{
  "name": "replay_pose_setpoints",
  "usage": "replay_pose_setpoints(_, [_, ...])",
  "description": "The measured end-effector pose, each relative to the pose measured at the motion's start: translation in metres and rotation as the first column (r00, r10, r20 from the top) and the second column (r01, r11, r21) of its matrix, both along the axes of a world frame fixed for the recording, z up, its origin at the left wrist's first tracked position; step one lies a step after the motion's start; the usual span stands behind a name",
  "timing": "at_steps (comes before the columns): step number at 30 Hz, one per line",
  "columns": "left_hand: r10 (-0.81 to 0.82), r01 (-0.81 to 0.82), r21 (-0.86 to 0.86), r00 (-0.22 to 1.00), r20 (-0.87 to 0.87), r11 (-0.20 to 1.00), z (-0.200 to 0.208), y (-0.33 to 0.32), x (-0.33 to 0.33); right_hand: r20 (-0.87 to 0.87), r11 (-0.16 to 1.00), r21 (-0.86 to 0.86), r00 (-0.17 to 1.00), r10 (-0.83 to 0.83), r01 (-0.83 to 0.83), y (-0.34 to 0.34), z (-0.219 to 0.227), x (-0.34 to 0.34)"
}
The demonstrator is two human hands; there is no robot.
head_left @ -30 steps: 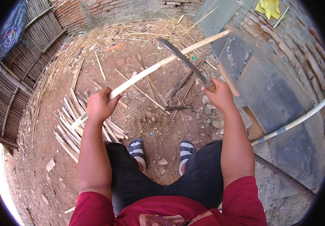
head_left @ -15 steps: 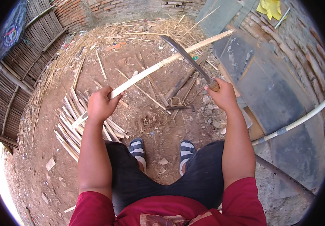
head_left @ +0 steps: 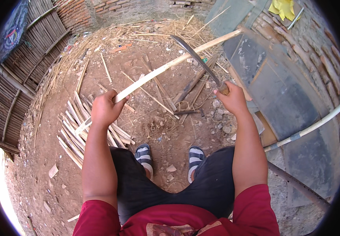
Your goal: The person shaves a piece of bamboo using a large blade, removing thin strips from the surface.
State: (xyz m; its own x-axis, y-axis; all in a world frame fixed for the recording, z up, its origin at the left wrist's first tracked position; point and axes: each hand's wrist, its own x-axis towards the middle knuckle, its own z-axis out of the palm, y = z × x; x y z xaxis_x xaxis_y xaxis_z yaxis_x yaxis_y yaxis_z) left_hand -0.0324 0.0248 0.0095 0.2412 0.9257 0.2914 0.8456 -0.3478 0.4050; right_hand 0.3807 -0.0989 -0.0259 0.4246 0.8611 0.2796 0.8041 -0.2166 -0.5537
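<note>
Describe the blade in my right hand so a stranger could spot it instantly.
Start at the big dark panels on the right, then move left to your right hand. It grips a brown handle from which the curved blade runs up and leftward. Unlike the pale wooden strip it crosses in view, it is dark and curved.

Both forearms [head_left: 100, 165] reach forward, right hand [head_left: 233, 99] curled, left hand [head_left: 105, 109] apparently curled too.

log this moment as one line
left hand: grips pale strip | right hand: holds curved knife | knife crosses strip | stick pile at left
</note>
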Motion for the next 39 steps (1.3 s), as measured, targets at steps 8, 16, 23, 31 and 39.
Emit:
replay_pose_setpoints(8, [0.002,-0.002,-0.001,1.000,-0.018,1.000,-0.002,0.000,-0.003,0.142,0.974,-0.044,0.964,0.226,-0.222,0.000,0.022,-0.046])
replay_pose_setpoints(16, [-0.016,0.015,0.055,1.000,0.020,0.998,-0.004,0.001,-0.004,-0.037,0.999,-0.014,0.998,-0.040,0.040,0.003,0.001,-0.004])
replay_pose_setpoints(23, [-0.004,0.004,0.005,0.999,-0.040,1.000,-0.005,0.002,-0.003,0.110,0.986,-0.067,0.981,0.160,-0.154,0.002,0.018,-0.041])
replay_pose_setpoints(31, [0.003,-0.003,0.006,1.000,-0.005,1.000,-0.005,0.002,-0.002,0.035,0.995,-0.023,0.995,0.095,-0.095,-0.001,0.012,-0.022])
replay_pose_setpoints(39, [-0.044,0.044,0.062,0.999,-0.004,0.997,-0.011,0.003,-0.001,0.128,0.981,-0.088,0.974,0.185,-0.175,0.002,0.018,-0.047])
